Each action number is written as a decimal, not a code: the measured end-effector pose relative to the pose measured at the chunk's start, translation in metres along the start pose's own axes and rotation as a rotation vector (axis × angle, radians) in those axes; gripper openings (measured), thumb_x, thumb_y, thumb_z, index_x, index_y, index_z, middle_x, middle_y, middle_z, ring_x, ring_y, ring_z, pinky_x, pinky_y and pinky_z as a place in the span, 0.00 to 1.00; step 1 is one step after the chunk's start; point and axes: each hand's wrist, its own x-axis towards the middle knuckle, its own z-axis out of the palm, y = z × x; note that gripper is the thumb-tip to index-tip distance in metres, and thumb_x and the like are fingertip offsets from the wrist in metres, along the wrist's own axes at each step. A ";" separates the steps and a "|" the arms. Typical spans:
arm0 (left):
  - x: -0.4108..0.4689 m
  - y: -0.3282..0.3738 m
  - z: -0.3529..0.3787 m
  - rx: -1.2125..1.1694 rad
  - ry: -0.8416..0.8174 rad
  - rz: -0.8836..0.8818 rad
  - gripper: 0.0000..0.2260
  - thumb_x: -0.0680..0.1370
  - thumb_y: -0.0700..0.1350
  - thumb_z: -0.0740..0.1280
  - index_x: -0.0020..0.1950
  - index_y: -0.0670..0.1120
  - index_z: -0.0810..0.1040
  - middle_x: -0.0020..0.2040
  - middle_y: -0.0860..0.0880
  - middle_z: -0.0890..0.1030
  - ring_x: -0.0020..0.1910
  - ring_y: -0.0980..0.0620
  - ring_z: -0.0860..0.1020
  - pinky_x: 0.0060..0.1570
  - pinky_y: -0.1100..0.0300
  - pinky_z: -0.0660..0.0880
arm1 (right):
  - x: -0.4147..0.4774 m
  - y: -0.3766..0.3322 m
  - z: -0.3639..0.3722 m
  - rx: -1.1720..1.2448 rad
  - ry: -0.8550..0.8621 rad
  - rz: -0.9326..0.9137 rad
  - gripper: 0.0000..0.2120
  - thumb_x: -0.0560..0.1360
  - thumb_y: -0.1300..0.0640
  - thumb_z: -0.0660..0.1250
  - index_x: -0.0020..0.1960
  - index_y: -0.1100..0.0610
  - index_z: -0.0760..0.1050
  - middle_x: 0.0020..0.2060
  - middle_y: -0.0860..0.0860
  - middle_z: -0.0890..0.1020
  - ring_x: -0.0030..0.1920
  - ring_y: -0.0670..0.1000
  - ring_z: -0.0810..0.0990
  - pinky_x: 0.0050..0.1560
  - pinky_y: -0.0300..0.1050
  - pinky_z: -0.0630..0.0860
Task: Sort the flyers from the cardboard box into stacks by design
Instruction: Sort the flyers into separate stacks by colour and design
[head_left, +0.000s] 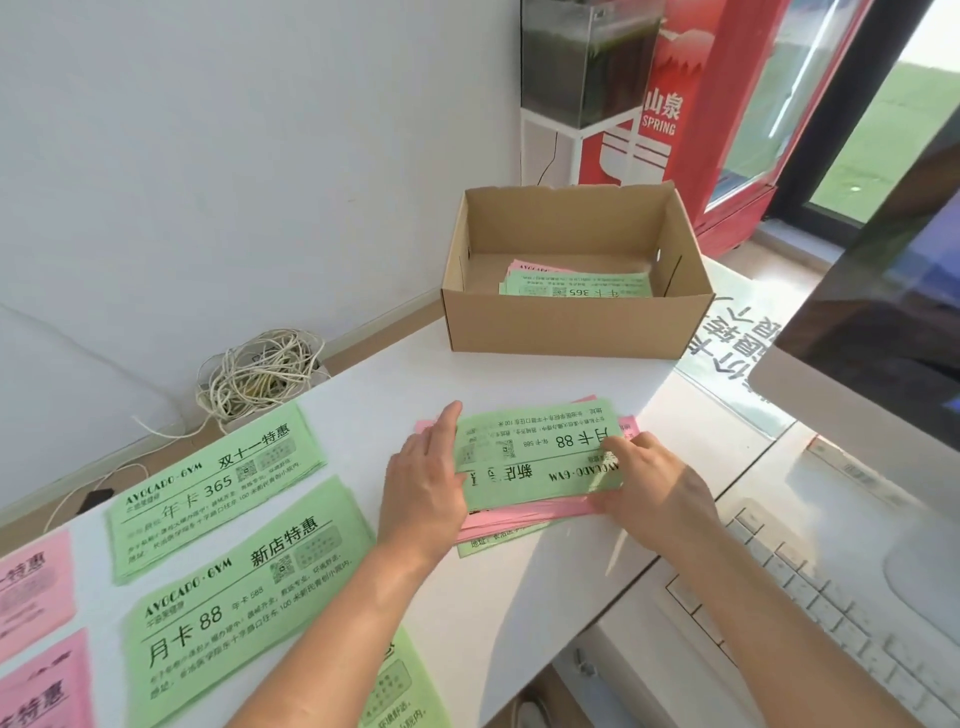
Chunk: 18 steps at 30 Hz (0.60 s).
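A mixed pile of green and pink flyers lies on the white table in front of me. Its top sheet is a green flyer, upside down to me. My left hand grips that sheet's left edge and my right hand holds its right edge. The open cardboard box stands behind the pile, with several green and pink flyers left inside. Sorted stacks lie at the left: a green "365" stack, a green "88" stack, another green stack partly under my left forearm, and two pink stacks.
A white keyboard and a monitor stand at the right. A printed sheet lies beside the box. A tangle of white cord sits on the floor beyond the table's far edge. A red fridge stands behind.
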 end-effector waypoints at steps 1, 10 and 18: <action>0.000 0.001 -0.002 -0.102 -0.040 -0.068 0.31 0.72 0.36 0.70 0.73 0.49 0.64 0.57 0.49 0.78 0.56 0.47 0.76 0.53 0.58 0.67 | 0.001 0.000 -0.001 -0.014 -0.012 -0.015 0.23 0.73 0.47 0.68 0.66 0.48 0.67 0.55 0.48 0.72 0.56 0.52 0.75 0.50 0.47 0.75; 0.026 0.043 -0.086 -0.394 0.178 0.265 0.08 0.72 0.41 0.71 0.50 0.51 0.82 0.44 0.57 0.83 0.42 0.60 0.79 0.45 0.60 0.76 | -0.002 -0.050 -0.055 0.183 0.432 -0.581 0.14 0.72 0.59 0.72 0.57 0.53 0.78 0.48 0.49 0.82 0.49 0.54 0.78 0.42 0.48 0.76; 0.010 0.040 -0.095 -0.719 -0.284 -0.326 0.13 0.71 0.41 0.74 0.53 0.51 0.78 0.47 0.51 0.85 0.46 0.52 0.83 0.51 0.55 0.78 | -0.009 -0.048 -0.054 1.483 0.106 -0.069 0.04 0.76 0.65 0.66 0.49 0.60 0.79 0.42 0.54 0.86 0.40 0.54 0.84 0.30 0.41 0.77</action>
